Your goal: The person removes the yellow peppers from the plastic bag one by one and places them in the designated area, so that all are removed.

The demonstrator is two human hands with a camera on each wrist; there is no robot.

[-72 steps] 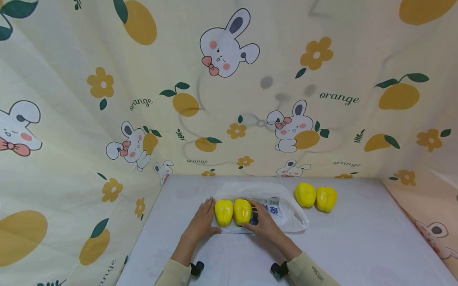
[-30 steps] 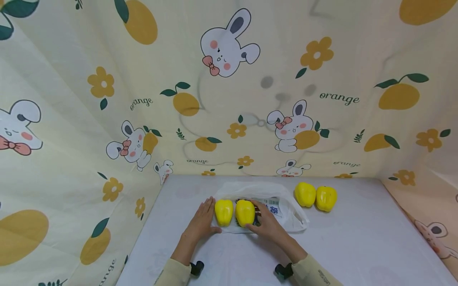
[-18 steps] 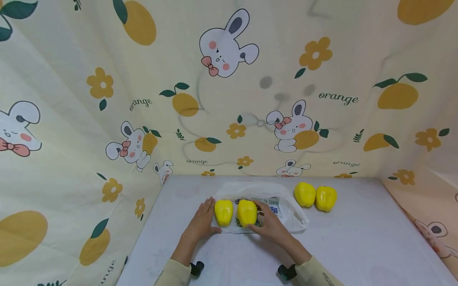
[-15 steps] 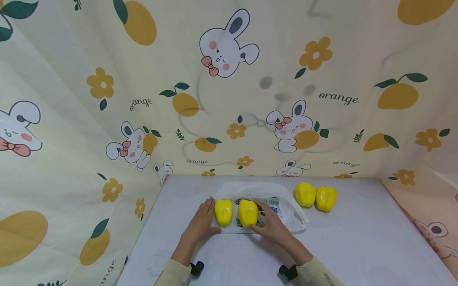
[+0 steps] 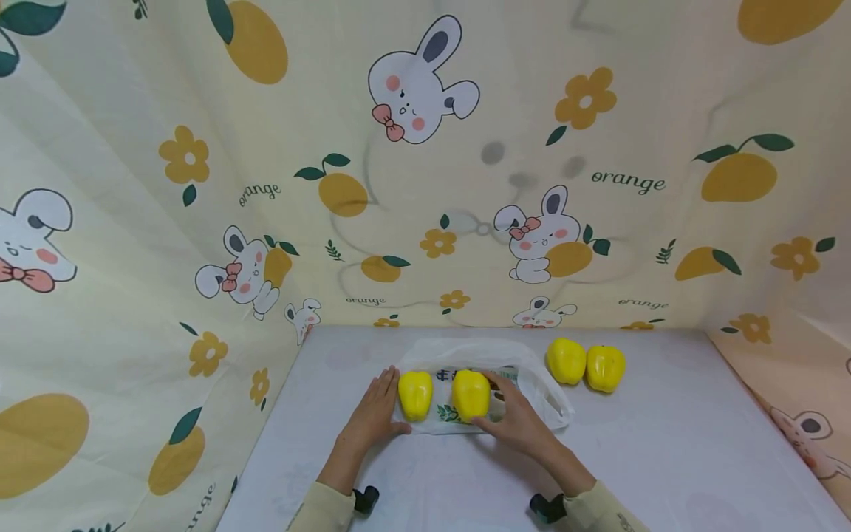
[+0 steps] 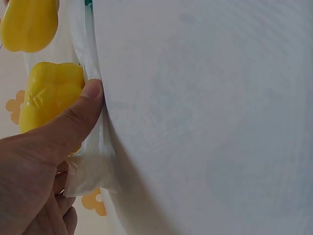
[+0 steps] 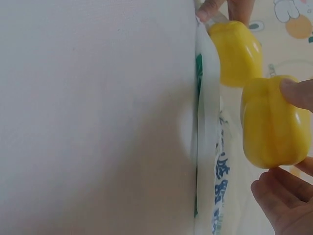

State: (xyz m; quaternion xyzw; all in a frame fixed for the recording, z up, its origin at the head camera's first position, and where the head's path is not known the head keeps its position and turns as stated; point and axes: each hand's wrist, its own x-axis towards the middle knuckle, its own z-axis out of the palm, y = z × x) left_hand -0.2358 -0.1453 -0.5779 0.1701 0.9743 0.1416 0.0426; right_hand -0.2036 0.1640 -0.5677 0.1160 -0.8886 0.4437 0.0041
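Note:
In the head view my right hand (image 5: 518, 425) holds a yellow bell pepper (image 5: 470, 395) between its thumb and fingers, over a white plastic bag (image 5: 550, 395) printed with dark lettering and green leaves. The right wrist view shows that pepper (image 7: 275, 125) raised off the bag. A second bell pepper (image 5: 415, 397) stands on the bag's left end. Beside it my left hand (image 5: 374, 417) lies with straight fingers along the bag's left side. In the left wrist view its thumb (image 6: 78, 115) rests at the bag's front edge, partly covering the second pepper.
Two more yellow bell peppers (image 5: 586, 365) stand side by side at the back right of the white-covered table (image 5: 665, 443). A cream curtain (image 5: 425, 244) printed with rabbits and oranges encloses the back and sides.
My right hand has moved to the right with its bell pepper, widening the gap to the second pepper. More of the bag's print shows between them. My left hand has stayed in place.

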